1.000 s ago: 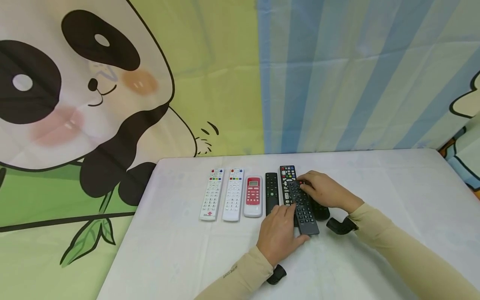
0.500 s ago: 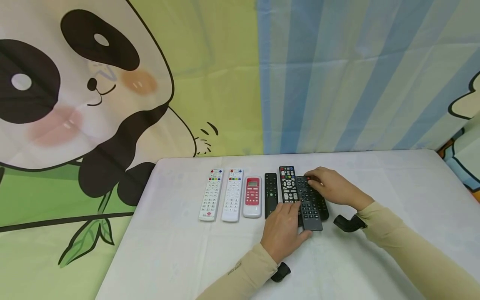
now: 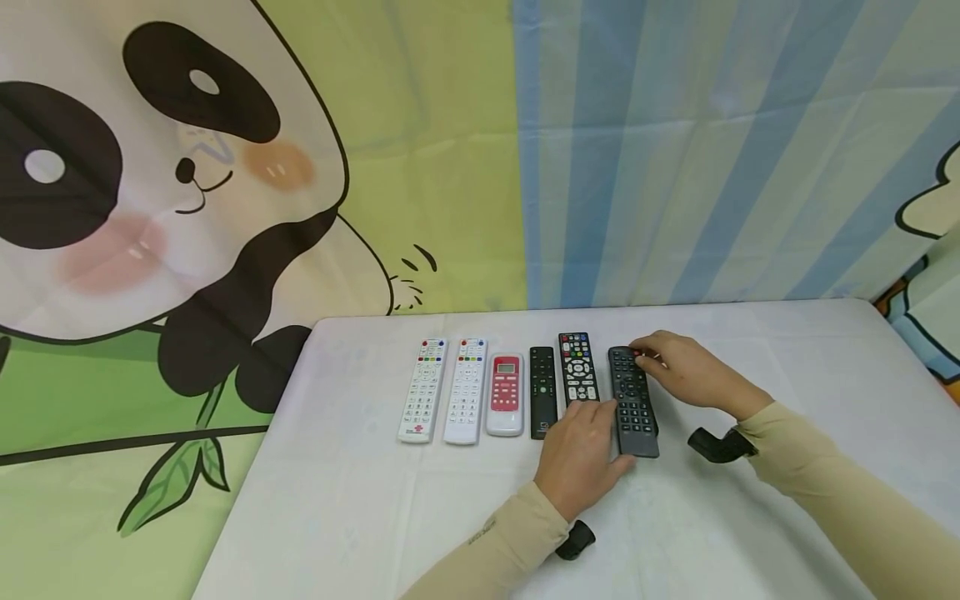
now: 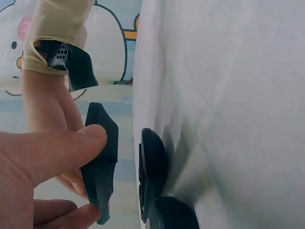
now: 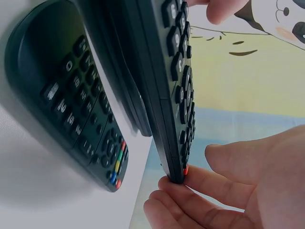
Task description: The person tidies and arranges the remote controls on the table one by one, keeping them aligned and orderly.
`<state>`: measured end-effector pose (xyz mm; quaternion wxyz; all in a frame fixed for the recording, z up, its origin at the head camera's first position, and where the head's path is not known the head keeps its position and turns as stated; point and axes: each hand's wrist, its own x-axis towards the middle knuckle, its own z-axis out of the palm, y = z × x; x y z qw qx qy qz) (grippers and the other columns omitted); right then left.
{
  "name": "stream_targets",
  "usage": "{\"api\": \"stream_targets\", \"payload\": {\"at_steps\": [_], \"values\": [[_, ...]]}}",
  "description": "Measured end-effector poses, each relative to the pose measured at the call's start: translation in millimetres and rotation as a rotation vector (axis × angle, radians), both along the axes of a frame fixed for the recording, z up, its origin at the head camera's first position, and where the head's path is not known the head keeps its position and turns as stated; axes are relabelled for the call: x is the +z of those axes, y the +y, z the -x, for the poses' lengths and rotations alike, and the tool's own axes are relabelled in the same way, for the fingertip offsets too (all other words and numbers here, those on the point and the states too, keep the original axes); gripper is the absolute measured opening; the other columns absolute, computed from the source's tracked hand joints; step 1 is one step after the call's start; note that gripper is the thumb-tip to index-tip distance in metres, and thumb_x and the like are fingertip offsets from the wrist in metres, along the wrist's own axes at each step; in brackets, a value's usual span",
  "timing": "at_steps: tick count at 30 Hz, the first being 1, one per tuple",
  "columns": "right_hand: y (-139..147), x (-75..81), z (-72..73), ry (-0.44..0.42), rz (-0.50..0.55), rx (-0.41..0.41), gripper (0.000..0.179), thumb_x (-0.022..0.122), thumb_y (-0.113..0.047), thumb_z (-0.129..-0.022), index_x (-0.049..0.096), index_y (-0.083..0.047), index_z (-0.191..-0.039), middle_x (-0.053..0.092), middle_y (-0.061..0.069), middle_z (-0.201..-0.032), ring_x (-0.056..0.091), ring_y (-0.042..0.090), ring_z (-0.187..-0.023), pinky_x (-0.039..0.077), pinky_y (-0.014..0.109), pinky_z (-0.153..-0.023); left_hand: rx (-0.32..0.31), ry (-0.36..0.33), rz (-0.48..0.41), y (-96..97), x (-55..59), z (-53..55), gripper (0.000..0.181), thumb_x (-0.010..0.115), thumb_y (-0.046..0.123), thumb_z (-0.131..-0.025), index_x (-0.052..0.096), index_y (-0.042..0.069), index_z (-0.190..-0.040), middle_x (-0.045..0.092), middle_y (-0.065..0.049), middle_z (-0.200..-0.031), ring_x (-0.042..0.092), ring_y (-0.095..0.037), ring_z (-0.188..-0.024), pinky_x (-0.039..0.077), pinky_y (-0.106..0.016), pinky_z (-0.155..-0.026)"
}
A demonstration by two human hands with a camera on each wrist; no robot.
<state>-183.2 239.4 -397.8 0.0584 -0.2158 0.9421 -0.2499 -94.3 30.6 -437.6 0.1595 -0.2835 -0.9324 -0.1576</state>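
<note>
A dark grey remote control (image 3: 636, 408) is held up over the table between both hands. My left hand (image 3: 581, 458) grips its lower end, thumb on one side and fingers on the other, as the left wrist view of the remote (image 4: 102, 164) shows. At the top end, my right hand (image 3: 686, 371) pinches the remote between its fingers near the red button; the thumb stands apart in the right wrist view. Under it lies another black remote (image 5: 71, 109) with coloured buttons, mostly hidden in the head view. A black remote with white buttons (image 3: 577, 367) is partly covered by my left hand.
Left of the hands, a slim black remote (image 3: 543, 392), a white remote with a red face (image 3: 506, 393) and two white remotes, one inner (image 3: 466, 392) and one outer (image 3: 423, 392), lie in a row on the white tablecloth (image 3: 337, 500). A printed curtain (image 3: 465, 167) hangs behind.
Both hands have moved right, carrying the grey remote from over the black remote with white buttons to over the rightmost one. The grey remote has turned more upright in the head view.
</note>
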Motion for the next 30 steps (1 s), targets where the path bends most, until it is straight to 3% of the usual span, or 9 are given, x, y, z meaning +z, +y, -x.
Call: {"api": "stream_targets", "payload": {"at_steps": [9, 16, 30], "values": [[12, 3.0, -2.1, -0.007, -0.012, -0.012, 0.034, 0.052, -0.012, -0.105, 0.059, 0.009, -0.130, 0.063, 0.023, -0.121, 0.062, 0.039, -0.108, 0.052, 0.054, -0.086, -0.017, 0.032, 0.033, 10.5, 1.9, -0.2, 0.068, 0.085, 0.047, -0.078, 0.067, 0.006, -0.128, 0.070, -0.001, -0.113, 0.062, -0.013, -0.100, 0.051, -0.019, -0.088], [20, 5.6, -4.0, -0.019, -0.021, -0.022, 0.035, 0.051, -0.013, -0.105, 0.058, 0.010, -0.131, 0.062, 0.024, -0.122, 0.062, 0.040, -0.109, 0.053, 0.054, -0.086, -0.028, 0.016, 0.043, 20.1, 1.3, 1.3, 0.065, 0.083, 0.046, -0.080, 0.066, 0.007, -0.130, 0.070, -0.001, -0.115, 0.062, -0.012, -0.102, 0.051, -0.019, -0.089], [36, 4.0, 1.0, -0.038, -0.050, -0.054, 0.037, 0.050, -0.014, -0.105, 0.057, 0.011, -0.132, 0.060, 0.029, -0.124, 0.060, 0.045, -0.111, 0.052, 0.057, -0.087, -0.028, 0.053, 0.055, 39.3, -1.0, 4.6, 0.062, 0.080, 0.050, -0.083, 0.067, 0.009, -0.128, 0.070, 0.001, -0.114, 0.062, -0.010, -0.098, 0.051, -0.017, -0.085]]}}
